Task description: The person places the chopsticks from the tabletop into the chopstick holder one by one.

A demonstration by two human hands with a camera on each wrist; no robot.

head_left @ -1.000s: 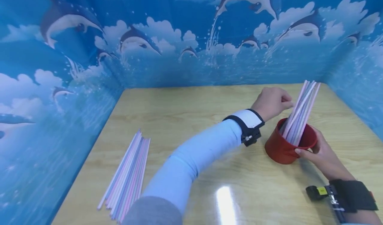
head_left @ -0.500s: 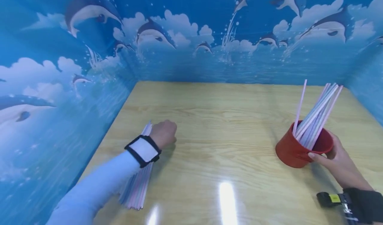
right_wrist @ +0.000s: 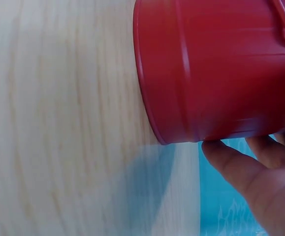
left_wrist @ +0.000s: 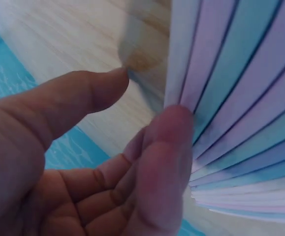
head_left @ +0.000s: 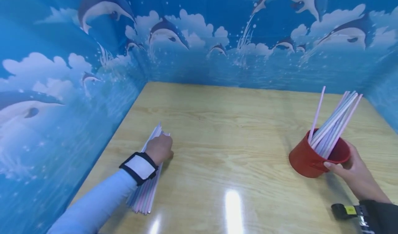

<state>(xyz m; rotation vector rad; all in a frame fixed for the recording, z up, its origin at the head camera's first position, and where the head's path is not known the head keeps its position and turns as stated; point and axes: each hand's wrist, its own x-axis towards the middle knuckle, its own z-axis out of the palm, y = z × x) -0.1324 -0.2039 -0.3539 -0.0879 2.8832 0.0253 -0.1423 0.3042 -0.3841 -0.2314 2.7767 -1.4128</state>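
A pile of pastel straws (head_left: pixel 148 184) lies on the wooden table (head_left: pixel 224 123) near its left edge. My left hand (head_left: pixel 160 149) is down on the pile's far end. In the left wrist view a fingertip (left_wrist: pixel 169 130) touches the edge of the straws (left_wrist: pixel 240 98), while the thumb (left_wrist: pixel 83 96) stays apart from them. At the right stands a red cup (head_left: pixel 306 163) holding several straws (head_left: pixel 334 123), one pink straw leaning apart from the rest. My right hand (head_left: pixel 351 173) grips the cup, thumb on its rim, fingers (right_wrist: pixel 231 164) at its base (right_wrist: pixel 216 64).
Blue walls (head_left: pixel 62 89) printed with dolphins close the table in on the left, back and right. Bare wood (head_left: pixel 230 151) lies between the straw pile and the cup. Both wrists wear black straps with cameras.
My left hand let go of a straw in the cup and swung left across the table onto the straw pile. My right hand kept its hold on the cup.
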